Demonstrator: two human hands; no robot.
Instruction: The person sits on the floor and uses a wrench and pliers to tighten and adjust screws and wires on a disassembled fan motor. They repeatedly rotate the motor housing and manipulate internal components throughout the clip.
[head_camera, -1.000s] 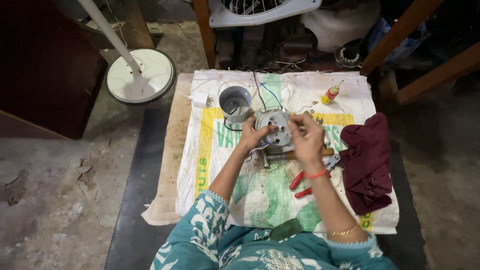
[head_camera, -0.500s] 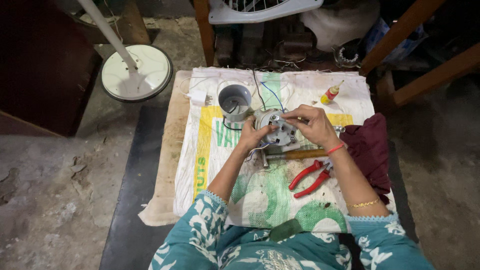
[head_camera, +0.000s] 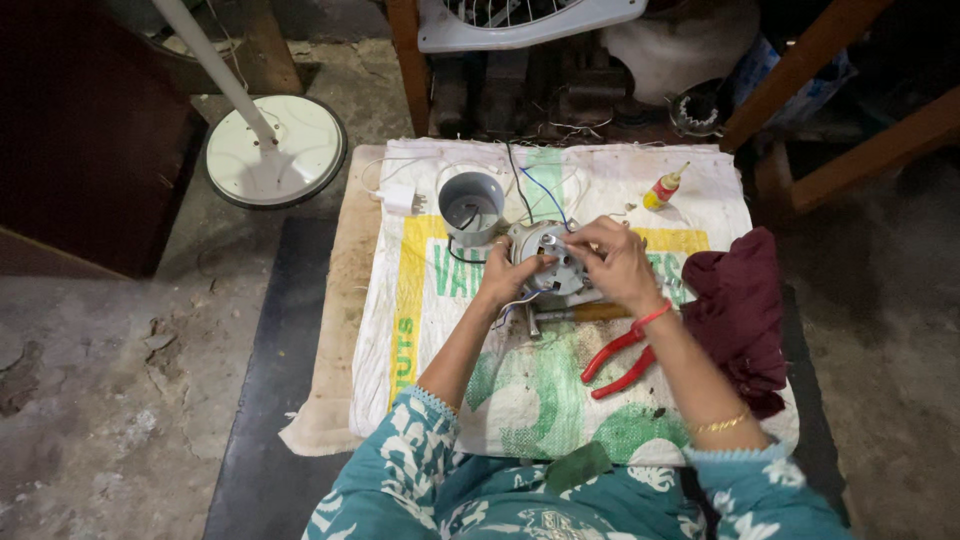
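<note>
since a moment ago your right hand (head_camera: 620, 262) has shifted off the right side of the motor (head_camera: 548, 262) and now curls over its top, fingertips pinching at the centre shaft; your left hand (head_camera: 508, 280) stays clasped on its near-left edge; the motor sits mid-sack (head_camera: 440, 340), just near the grey cup (head_camera: 471, 205), with the red pliers (head_camera: 622, 358) lying untouched near-right.
</note>
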